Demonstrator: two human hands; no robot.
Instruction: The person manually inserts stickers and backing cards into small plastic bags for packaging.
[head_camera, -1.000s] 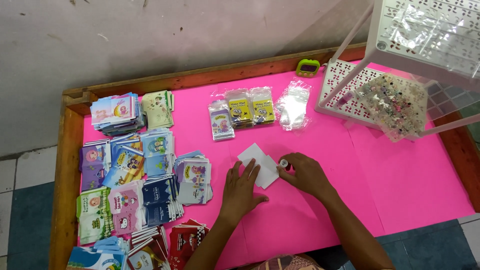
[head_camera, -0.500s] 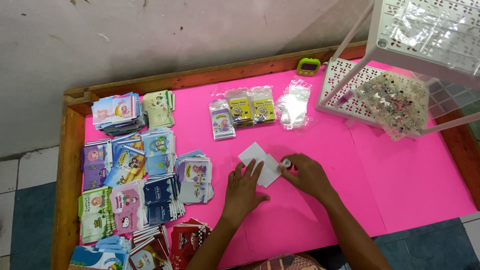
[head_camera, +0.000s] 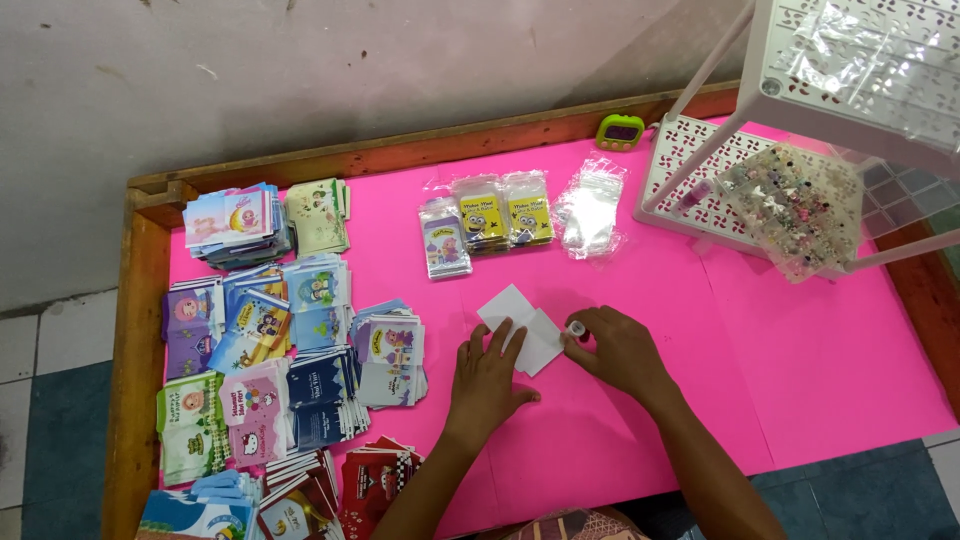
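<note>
Two bare hands work over the bright pink paper-covered desk (head_camera: 800, 380) with its brown wooden rim: our left hand (head_camera: 487, 378) lies flat, fingers spread and released, pressing the lower left part of a small white paper sheet (head_camera: 520, 325) that sits near the middle of the desk, while our right hand (head_camera: 620, 350) is just beside the sheet's right edge, its fingers (head_camera: 590, 335) pinched around a tiny round white cap-like object (head_camera: 576, 328); what that object is we cannot tell. We judge the white sheet to be very light, thin and floppy, likely to slide on the smooth pink surface, so it wants a flat palm to pin it and a gentle pinch at a corner or edge to lift it without creasing. The little round piece looks hard and small enough to slip away, best held between fingertips as it is now. To the left lie many stacks of colourful printed cartoon cards (head_camera: 290, 330); beyond the sheet sit clear plastic packets with printed cards inside (head_camera: 487, 218) and an empty clear plastic bag (head_camera: 590, 208). A white perforated plastic rack (head_camera: 700, 160) stands at the right, with a small green digital timer (head_camera: 620, 131) near it.
</note>
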